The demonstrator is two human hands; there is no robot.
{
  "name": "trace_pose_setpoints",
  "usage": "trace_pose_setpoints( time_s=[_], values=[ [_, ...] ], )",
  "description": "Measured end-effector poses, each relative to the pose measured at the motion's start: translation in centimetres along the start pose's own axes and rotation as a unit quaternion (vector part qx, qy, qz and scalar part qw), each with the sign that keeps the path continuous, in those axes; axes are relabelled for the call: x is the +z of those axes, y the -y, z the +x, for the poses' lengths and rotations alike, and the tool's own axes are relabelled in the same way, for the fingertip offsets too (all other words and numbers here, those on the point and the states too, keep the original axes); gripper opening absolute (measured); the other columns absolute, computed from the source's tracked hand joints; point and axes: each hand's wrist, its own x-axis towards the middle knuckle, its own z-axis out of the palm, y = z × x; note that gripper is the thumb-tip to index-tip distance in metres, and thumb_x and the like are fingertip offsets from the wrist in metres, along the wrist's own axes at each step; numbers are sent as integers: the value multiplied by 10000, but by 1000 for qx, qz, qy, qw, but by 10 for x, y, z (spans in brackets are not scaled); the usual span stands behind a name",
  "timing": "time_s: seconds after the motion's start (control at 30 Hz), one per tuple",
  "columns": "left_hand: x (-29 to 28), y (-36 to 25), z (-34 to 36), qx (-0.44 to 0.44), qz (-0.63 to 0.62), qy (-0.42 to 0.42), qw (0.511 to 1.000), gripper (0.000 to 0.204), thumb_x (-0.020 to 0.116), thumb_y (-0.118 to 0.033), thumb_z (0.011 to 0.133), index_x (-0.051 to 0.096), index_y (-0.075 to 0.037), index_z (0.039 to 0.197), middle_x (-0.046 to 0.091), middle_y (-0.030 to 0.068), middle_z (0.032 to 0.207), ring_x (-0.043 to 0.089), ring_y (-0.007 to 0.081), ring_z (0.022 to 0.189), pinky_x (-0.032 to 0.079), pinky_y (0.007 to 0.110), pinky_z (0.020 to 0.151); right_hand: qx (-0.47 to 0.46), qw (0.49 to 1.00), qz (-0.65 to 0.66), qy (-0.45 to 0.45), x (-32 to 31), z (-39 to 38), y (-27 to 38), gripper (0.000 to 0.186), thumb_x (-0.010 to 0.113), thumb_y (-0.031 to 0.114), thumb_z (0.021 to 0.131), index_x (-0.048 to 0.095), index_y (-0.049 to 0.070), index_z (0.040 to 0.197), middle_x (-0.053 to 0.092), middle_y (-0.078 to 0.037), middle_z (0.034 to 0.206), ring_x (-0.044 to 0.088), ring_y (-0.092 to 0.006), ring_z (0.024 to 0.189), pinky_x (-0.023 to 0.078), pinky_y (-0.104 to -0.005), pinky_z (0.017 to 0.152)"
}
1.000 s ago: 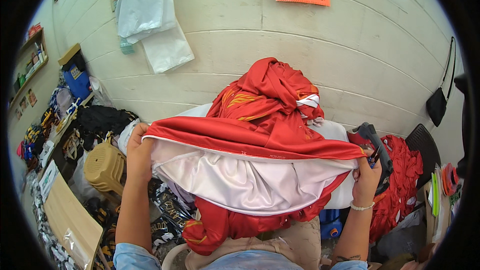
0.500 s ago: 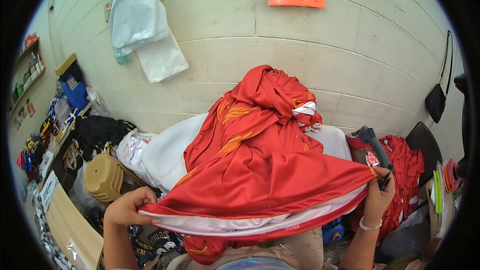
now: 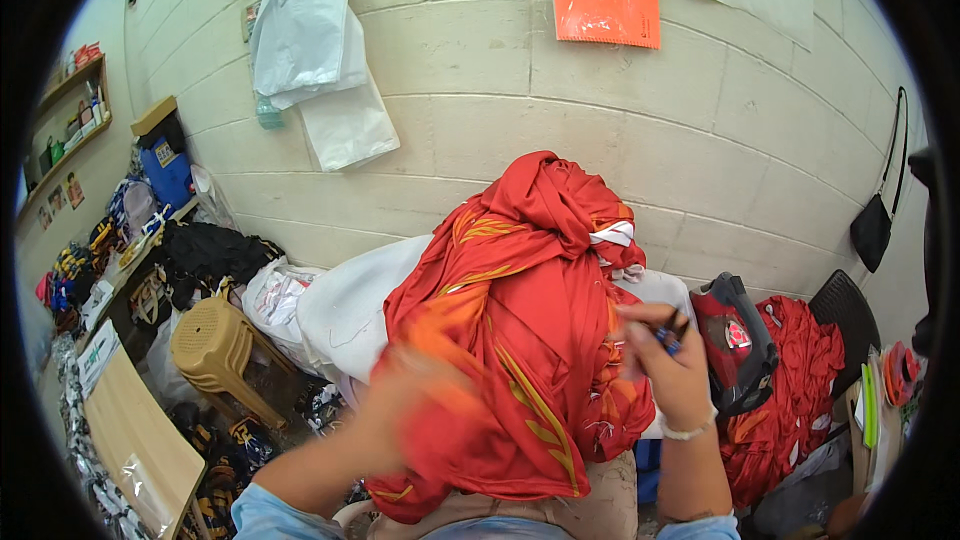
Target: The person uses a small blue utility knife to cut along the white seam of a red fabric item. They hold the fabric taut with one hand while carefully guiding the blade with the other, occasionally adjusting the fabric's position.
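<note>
A large heap of shiny red cloth [image 3: 540, 340] with orange and yellow leaf-like stripes lies on a white-covered surface and hangs toward my lap. It looks like sewn garments bunched together. My left hand [image 3: 425, 405] is over the heap's left side, smeared by motion; red cloth shows around it, but whether the fingers grip it cannot be made out. At the heap's right edge, my right hand [image 3: 675, 365] is raised with curled fingers. A small dark blue tool [image 3: 668, 338] sits in those fingers; its exact kind is unclear.
A grey-and-red clothes iron [image 3: 735, 335] and more red cloth [image 3: 790, 380] lie at right. Stacked tan plastic stools [image 3: 215, 340], a wooden board [image 3: 140, 440] and piled clothes stand at left. White plastic bags [image 3: 310, 40] hang on the block wall [image 3: 480, 50] behind.
The hem stretched between both hands has been let go by my right hand, which moved left and up. My left hand moved right over the heap. The cloth now hangs down in front.
</note>
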Motion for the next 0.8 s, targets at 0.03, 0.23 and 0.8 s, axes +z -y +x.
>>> trace_pose_setpoints(
  time_s=[0.03,0.23,0.8],
  values=[
    [30,-10,-1,17,129,186,974,211,514,-117,863,557,-46,1057,565,112,1075,567,276,990,468,383,839,-7,999,23,47,15,10,3,184,522,33,883,596,15,1051,596,-37,844,520,-69,603,429,-203,539],
    [68,-9,-20,-28,-63,369,927,456,419,14,833,441,-73,1280,524,124,1234,530,302,1076,421,371,914,-239,901,-323,165,75,20,-1,295,620,95,814,547,52,1098,499,-99,952,596,-236,750,490,-309,632],
    [13,43,18,-228,-186,-163,942,423,660,-199,826,489,7,1154,535,113,1158,500,158,1039,414,307,875,-210,939,-274,-10,63,-48,-28,282,665,11,758,574,25,1025,550,-100,921,536,-149,736,421,-252,639]
  ],
)
